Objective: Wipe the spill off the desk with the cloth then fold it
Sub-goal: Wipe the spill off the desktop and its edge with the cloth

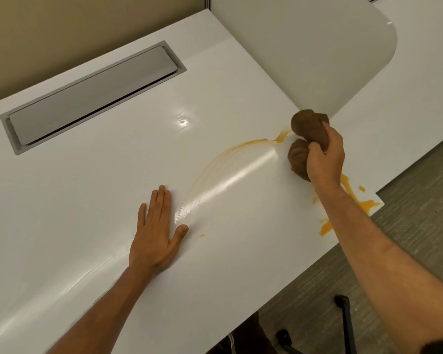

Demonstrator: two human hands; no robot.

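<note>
My right hand [324,159] grips a bunched brown cloth [308,127] and holds it against the white desk [87,200] near the right side. An orange spill streak [279,137] runs left from the cloth and fades into a thin curved smear [210,167]. More orange spill patches [353,198] lie by the desk's right front corner, partly hidden under my forearm. A tiny orange drop [201,235] sits close to my left thumb. My left hand [156,233] lies flat on the desk, palm down, fingers apart, holding nothing.
A grey cable-tray lid [92,95] is set into the desk at the back left. A white rounded partition panel [317,47] stands behind the cloth. Past the desk's front edge are grey carpet [420,213] and a black chair base [344,325].
</note>
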